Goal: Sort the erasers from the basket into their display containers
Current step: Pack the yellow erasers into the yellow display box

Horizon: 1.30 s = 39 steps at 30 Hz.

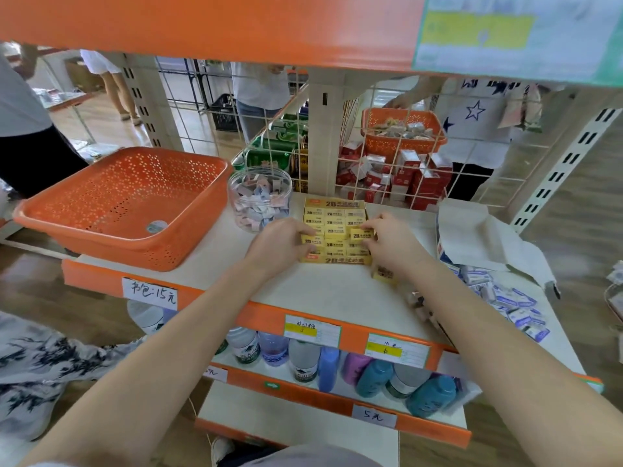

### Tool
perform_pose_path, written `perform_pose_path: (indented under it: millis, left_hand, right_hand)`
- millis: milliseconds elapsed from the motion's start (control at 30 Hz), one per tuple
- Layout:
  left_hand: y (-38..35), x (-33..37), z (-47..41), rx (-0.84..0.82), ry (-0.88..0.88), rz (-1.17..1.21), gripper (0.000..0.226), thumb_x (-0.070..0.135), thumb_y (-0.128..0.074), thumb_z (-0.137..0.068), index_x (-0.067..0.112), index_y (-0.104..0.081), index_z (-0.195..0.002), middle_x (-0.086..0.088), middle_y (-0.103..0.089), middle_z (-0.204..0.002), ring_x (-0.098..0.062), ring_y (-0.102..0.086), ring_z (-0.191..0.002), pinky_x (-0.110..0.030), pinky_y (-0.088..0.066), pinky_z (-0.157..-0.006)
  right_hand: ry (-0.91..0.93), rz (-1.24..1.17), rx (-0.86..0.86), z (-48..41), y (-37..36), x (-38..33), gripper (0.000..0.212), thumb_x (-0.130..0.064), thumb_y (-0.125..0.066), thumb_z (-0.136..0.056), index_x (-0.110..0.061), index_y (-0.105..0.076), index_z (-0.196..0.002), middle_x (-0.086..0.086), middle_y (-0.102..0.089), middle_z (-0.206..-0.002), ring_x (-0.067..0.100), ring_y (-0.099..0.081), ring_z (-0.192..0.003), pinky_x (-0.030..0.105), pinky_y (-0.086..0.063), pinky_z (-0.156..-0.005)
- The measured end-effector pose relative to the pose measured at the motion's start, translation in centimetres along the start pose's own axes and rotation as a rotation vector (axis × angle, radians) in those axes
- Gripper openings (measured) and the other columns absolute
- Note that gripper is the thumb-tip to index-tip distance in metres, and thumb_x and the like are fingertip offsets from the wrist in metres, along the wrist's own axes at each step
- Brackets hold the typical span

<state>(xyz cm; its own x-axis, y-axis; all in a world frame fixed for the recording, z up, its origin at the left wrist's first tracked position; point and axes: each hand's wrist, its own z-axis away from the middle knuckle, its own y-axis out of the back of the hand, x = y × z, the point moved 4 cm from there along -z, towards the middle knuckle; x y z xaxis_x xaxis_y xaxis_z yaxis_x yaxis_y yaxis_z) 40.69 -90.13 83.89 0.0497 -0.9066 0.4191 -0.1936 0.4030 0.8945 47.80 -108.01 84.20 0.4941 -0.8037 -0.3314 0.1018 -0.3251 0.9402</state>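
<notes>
Reaching forward: left hand [281,242], right hand [387,242] flanking yellow eraser box [333,210]

Both hands meet over the yellow eraser box [334,230] — left hand [279,242] steadying its edge, right hand [387,242] pinching one yellow eraser [361,235] inside it.

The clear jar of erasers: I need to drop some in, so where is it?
The clear jar stands at the back of the shelf, between the orange basket on its left and the yellow eraser box.
</notes>
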Motion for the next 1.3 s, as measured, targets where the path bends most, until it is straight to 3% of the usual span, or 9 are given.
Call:
perform_pose_path:
  millis: [233, 333, 567, 733, 900, 1000, 1067, 1167, 1300]
  left_hand:
    - [-0.4, -0.9, -1.1, -0.025, 0.067, 0.071, 0.031, 0.031, -0.070, -0.084, 0.024, -0.068, -0.114, 0.002, -0.064, -0.114, -0.017, -0.056, -0.106, -0.027, -0.042, -0.086]
    - [-0.9, -1.4, -1.4, -0.006, 0.086, 0.088, 0.029, 0.032, -0.073, -0.081, 0.026, -0.070, -0.109, 0.003, -0.059, -0.118, -0.017, -0.051, -0.113, -0.030, -0.040, -0.094]
    - [-0.8, -1.3, -0.8, 0.053, 0.123, 0.114, 0.028, 0.032, -0.072, -0.082, 0.026, -0.070, -0.109, 0.002, -0.060, -0.118, -0.016, -0.051, -0.110, -0.031, -0.045, -0.090]
    - [-0.3, -0.2, -0.6, 0.014, 0.005, -0.212, 0.030, 0.038, -0.058, -0.092, 0.031, -0.065, -0.120, 0.002, -0.057, -0.124, -0.023, -0.045, -0.115, -0.036, -0.044, -0.086]
    - [-0.2, 0.5, -0.5, 0.027, 0.019, -0.240, 0.033, 0.042, -0.055, -0.091, 0.029, -0.065, -0.120, 0.002, -0.056, -0.122, -0.022, -0.045, -0.113, -0.035, -0.042, -0.086]
    - [-0.9, 2.4, 0.0, 0.094, -0.058, -0.156, 0.035, 0.043, -0.054, -0.091, 0.026, -0.063, -0.120, 0.005, -0.056, -0.121, -0.018, -0.044, -0.113, -0.031, -0.035, -0.088]
    - [-1.9, 4.3, 0.5, 0.040, -0.178, -0.082, 0.035, 0.043, -0.055, -0.092, 0.025, -0.063, -0.120, 0.005, -0.057, -0.121, -0.016, -0.044, -0.115, -0.031, -0.033, -0.096]
    - [-3.6, 7.3, 1.0, -0.061, -0.349, -0.133, 0.039, 0.045, -0.051, -0.092, 0.026, -0.060, -0.125, 0.008, -0.055, -0.126, -0.016, -0.041, -0.120, -0.033, -0.029, -0.101]
    - [-5.3, 8.9, 0.6, -0.126, -0.407, -0.209, 0.041, 0.046, -0.050, -0.092, 0.028, -0.057, -0.128, 0.012, -0.048, -0.134, -0.016, -0.036, -0.124, -0.033, -0.025, -0.102]
  right_hand:
    - [-0.042, 0.029, 0.002, -1.5, -1.0, -0.3, 0.031, -0.016, -0.053, -0.094, -0.011, -0.057, -0.125, 0.007, -0.044, -0.124, 0.023, -0.053, -0.104, 0.029, -0.044, -0.087]
    - [-0.055, 0.015, 0.040, -1.8, -1.0, -0.1, 0.030, -0.015, -0.056, -0.092, -0.015, -0.058, -0.122, 0.005, -0.052, -0.118, 0.022, -0.053, -0.106, 0.033, -0.047, -0.087]
    - [-0.097, 0.039, 0.049, -2.2, -0.6, 0.4, 0.004, -0.022, -0.060, -0.089, -0.022, -0.063, -0.092, -0.002, -0.058, -0.105, 0.016, -0.054, -0.095, 0.030, -0.048, -0.071]
    - [-0.086, 0.052, 0.064, -2.0, -0.7, 0.2, 0.005, -0.022, -0.060, -0.090, -0.021, -0.064, -0.093, -0.001, -0.056, -0.107, 0.016, -0.052, -0.095, 0.029, -0.045, -0.069]
    - [-0.024, 0.046, -0.056, -1.7, -0.2, 0.4, 0.023, -0.028, -0.059, -0.091, -0.024, -0.066, -0.112, -0.001, -0.056, -0.115, 0.017, -0.053, -0.105, 0.030, -0.045, -0.083]
    - [-0.051, -0.062, -0.047, -0.4, 0.6, 1.0, 0.028, -0.032, -0.054, -0.093, -0.028, -0.062, -0.120, -0.005, -0.054, -0.125, 0.014, -0.050, -0.109, 0.025, -0.039, -0.084]
    - [-0.084, -0.130, -0.003, 0.5, 1.5, 1.8, 0.028, -0.026, -0.051, -0.095, -0.025, -0.062, -0.121, -0.005, -0.056, -0.128, 0.009, -0.050, -0.102, 0.020, -0.036, -0.077]
    - [-0.094, -0.160, 0.014, 1.7, 2.6, 2.7, 0.028, -0.020, -0.049, -0.095, -0.021, -0.063, -0.120, -0.004, -0.059, -0.127, 0.010, -0.051, -0.109, 0.018, -0.032, -0.080]
    - [-0.058, -0.193, 0.045, 2.9, 3.3, 3.6, 0.024, -0.019, -0.053, -0.093, -0.020, -0.066, -0.113, -0.004, -0.061, -0.122, 0.009, -0.053, -0.107, 0.017, -0.034, -0.085]
